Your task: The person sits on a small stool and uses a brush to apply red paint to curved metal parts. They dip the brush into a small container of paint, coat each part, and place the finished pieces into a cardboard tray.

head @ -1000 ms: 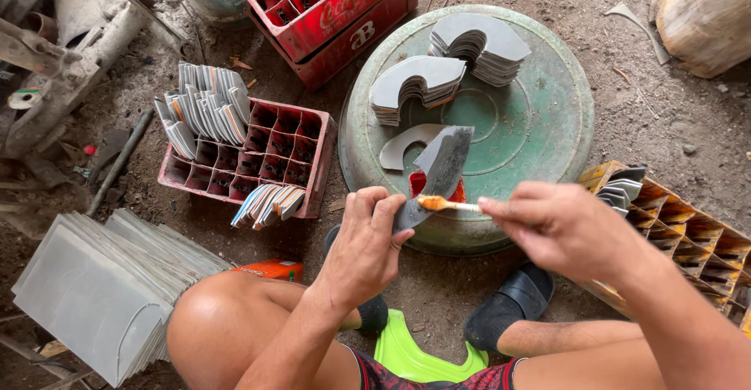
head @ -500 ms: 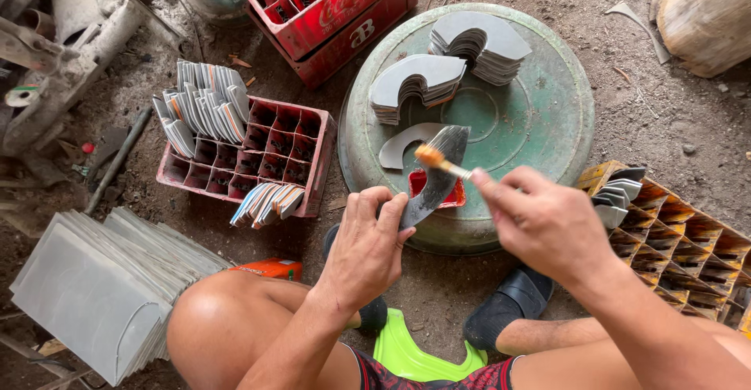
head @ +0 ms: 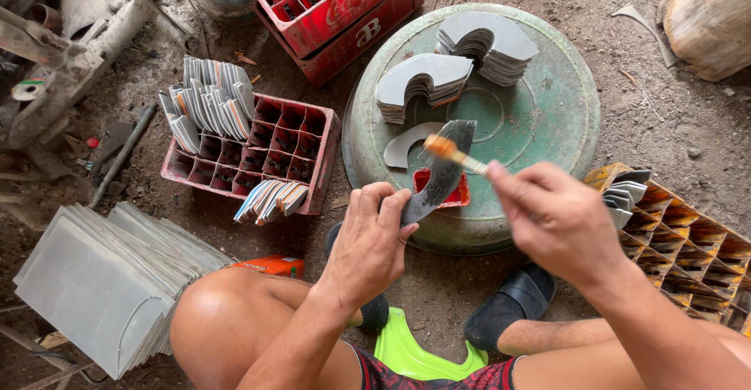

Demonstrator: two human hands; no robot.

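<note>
My left hand [head: 371, 237] grips the lower end of a curved grey cut-out piece [head: 440, 172], holding it up over a small red dish [head: 456, 195]. My right hand [head: 551, 218] holds a small brush [head: 454, 154] whose orange-tipped bristles touch the piece's upper part. Both are above the near edge of an upturned green basin [head: 547, 116]. On the basin lie two stacks of grey curved pieces [head: 422, 81] [head: 489, 44] and one single piece [head: 405, 146].
A pink crate [head: 270, 151] at left holds bundles of curved pieces. A red crate [head: 336, 7] stands behind it. A yellow crate [head: 680, 241] with pieces is at right. Grey sheets [head: 102, 280] lie at lower left. My knees and black sandals are below.
My right hand has drawn the brush upward along the piece, from near its lower middle to its upper part. My left hand keeps holding the piece in place.
</note>
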